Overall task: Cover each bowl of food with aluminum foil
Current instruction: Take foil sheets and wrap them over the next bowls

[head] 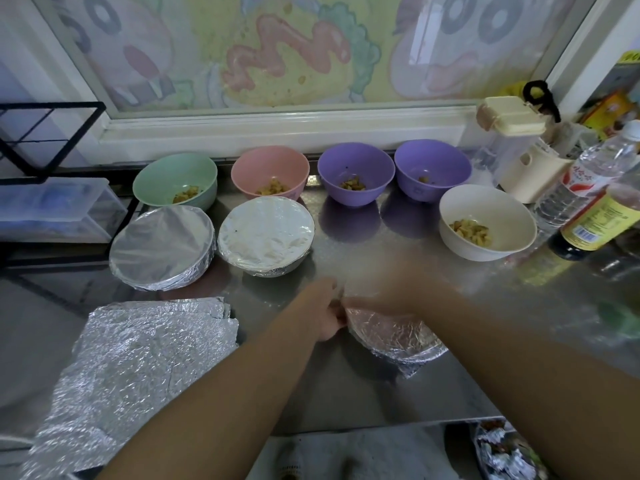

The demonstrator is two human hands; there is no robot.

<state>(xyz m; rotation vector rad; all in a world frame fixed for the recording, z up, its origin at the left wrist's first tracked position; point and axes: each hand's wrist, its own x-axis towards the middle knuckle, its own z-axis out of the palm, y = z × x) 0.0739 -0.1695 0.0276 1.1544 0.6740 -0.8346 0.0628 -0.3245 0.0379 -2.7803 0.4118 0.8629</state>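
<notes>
A foil-wrapped bowl point(394, 336) sits on the steel counter in front of me. My left hand point(325, 311) pinches the foil at its left rim. My right hand point(391, 289) is blurred and lies over the far side of the same bowl; its fingers cannot be made out. Two covered bowls point(162, 247) point(265, 232) stand further back on the left. Uncovered bowls with food stand behind: green point(175, 178), pink point(270, 171), two purple point(356, 174) point(433, 168) and a white one point(486, 220). A stack of foil sheets point(138, 368) lies at the near left.
Bottles point(588, 195) and a cream lidded container point(512, 143) crowd the right back corner. A clear plastic box point(52, 209) and a black wire rack point(41, 133) stand at the left. Crumpled foil point(505, 455) lies below the counter's front edge at lower right.
</notes>
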